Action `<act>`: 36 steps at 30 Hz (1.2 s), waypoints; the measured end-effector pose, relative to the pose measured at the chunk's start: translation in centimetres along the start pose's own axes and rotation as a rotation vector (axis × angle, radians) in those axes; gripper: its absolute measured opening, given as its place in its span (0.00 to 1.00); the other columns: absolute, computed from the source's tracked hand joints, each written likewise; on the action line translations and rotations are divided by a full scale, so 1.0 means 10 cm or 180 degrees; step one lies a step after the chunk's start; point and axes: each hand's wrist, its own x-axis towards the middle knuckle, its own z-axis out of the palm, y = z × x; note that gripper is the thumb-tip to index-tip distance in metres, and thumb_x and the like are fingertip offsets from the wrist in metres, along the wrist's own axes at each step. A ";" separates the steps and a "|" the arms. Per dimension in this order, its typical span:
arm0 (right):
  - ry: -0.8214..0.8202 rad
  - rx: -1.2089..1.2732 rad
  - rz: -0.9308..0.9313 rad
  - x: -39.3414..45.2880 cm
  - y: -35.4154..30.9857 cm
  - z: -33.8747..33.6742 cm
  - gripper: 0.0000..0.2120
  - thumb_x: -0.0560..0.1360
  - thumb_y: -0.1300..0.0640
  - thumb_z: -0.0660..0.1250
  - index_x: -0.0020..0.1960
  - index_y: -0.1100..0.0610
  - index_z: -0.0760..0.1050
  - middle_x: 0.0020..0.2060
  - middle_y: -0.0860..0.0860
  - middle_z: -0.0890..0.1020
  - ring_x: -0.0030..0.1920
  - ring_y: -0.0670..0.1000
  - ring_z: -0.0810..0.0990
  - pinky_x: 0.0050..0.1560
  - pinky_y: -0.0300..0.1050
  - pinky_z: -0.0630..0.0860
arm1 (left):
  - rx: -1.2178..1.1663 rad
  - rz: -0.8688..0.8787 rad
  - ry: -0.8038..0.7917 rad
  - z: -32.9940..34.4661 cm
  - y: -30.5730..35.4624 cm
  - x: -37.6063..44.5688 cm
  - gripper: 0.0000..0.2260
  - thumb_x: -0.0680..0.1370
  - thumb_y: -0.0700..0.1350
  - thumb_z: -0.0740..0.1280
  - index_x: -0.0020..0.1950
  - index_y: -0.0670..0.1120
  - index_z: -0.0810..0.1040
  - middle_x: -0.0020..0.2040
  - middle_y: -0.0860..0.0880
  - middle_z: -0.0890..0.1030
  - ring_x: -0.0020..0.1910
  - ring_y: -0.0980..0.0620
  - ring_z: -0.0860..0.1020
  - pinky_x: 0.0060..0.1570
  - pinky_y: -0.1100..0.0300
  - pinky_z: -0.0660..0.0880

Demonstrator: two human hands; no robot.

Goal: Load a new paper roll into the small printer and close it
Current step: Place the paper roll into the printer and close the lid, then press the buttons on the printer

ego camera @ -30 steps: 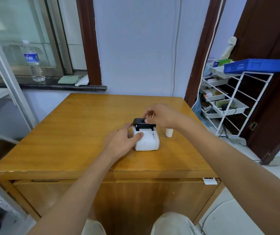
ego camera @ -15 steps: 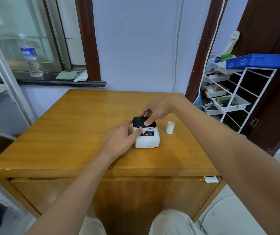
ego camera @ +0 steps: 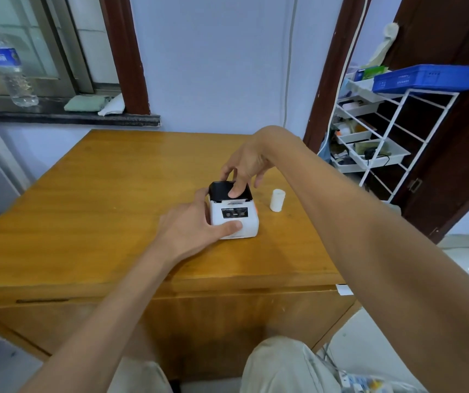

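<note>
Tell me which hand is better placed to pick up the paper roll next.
The right hand. It is at the raised black lid, on the same side as the paper roll standing right of the printer. The left hand holds the printer body steady.

arms: bare, no sleeves | trousers point(ego camera: 281, 367): pale grey-beige | wrists: no jewellery seen

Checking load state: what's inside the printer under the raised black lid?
Can't tell. The lid stands up on the printer, the right hand on it, hiding the bay. One paper roll stands outside on the table.
</note>
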 end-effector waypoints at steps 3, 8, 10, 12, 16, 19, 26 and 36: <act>0.0040 -0.0084 -0.0003 0.06 -0.02 0.00 0.28 0.77 0.52 0.75 0.74 0.49 0.70 0.68 0.54 0.79 0.68 0.55 0.79 0.72 0.54 0.74 | 0.0025 0.0024 0.0033 0.00 0.00 0.00 0.53 0.61 0.81 0.58 0.81 0.56 0.59 0.54 0.57 0.85 0.54 0.47 0.84 0.48 0.51 0.79; 0.0064 -0.0021 -0.0019 0.04 0.00 0.01 0.28 0.77 0.51 0.75 0.74 0.48 0.70 0.68 0.53 0.79 0.68 0.54 0.78 0.72 0.55 0.75 | -0.0178 -0.0061 0.0039 -0.05 0.02 0.01 0.51 0.60 0.81 0.60 0.79 0.57 0.62 0.49 0.59 0.86 0.52 0.50 0.84 0.49 0.52 0.79; 0.0160 0.0042 -0.0040 0.00 0.02 0.07 0.29 0.77 0.50 0.75 0.75 0.47 0.70 0.69 0.52 0.78 0.68 0.54 0.78 0.71 0.55 0.75 | -0.0258 -0.0079 0.0027 -0.07 0.04 -0.01 0.52 0.61 0.80 0.61 0.80 0.56 0.62 0.47 0.59 0.86 0.51 0.52 0.84 0.48 0.53 0.79; 0.0252 0.0132 -0.0051 -0.03 0.03 0.11 0.29 0.77 0.50 0.75 0.75 0.46 0.71 0.69 0.52 0.78 0.68 0.54 0.78 0.71 0.55 0.75 | -0.0158 -0.0070 0.0006 -0.08 0.05 -0.01 0.52 0.61 0.80 0.60 0.80 0.55 0.62 0.47 0.59 0.85 0.50 0.52 0.84 0.44 0.55 0.77; 0.0411 0.0243 -0.0136 -0.16 0.03 0.19 0.28 0.78 0.51 0.74 0.76 0.48 0.71 0.72 0.52 0.76 0.71 0.55 0.75 0.72 0.54 0.74 | -0.0073 -0.0030 0.0116 -0.09 0.07 -0.07 0.45 0.70 0.78 0.49 0.81 0.54 0.62 0.50 0.54 0.86 0.50 0.48 0.83 0.44 0.52 0.76; 0.0774 0.0217 -0.0280 -0.28 0.02 0.39 0.27 0.82 0.54 0.67 0.80 0.53 0.65 0.76 0.54 0.72 0.74 0.56 0.71 0.73 0.50 0.68 | -0.0236 -0.0006 0.0302 -0.11 0.07 -0.13 0.32 0.83 0.67 0.46 0.80 0.52 0.66 0.58 0.45 0.86 0.57 0.41 0.82 0.54 0.46 0.77; 0.2592 0.1953 -0.0766 -0.28 0.15 1.19 0.24 0.84 0.63 0.57 0.80 0.55 0.65 0.78 0.53 0.69 0.78 0.54 0.68 0.75 0.46 0.66 | -0.0330 0.0019 0.0353 -0.11 0.06 -0.13 0.26 0.85 0.59 0.50 0.79 0.51 0.68 0.75 0.50 0.74 0.68 0.42 0.76 0.62 0.48 0.73; 0.2645 0.3120 -0.0974 -0.24 0.20 1.68 0.27 0.82 0.57 0.55 0.81 0.49 0.58 0.76 0.47 0.67 0.74 0.48 0.67 0.73 0.46 0.64 | -0.0031 0.0106 0.0189 -0.07 0.04 -0.12 0.28 0.83 0.62 0.50 0.81 0.56 0.63 0.73 0.49 0.79 0.64 0.42 0.79 0.56 0.49 0.75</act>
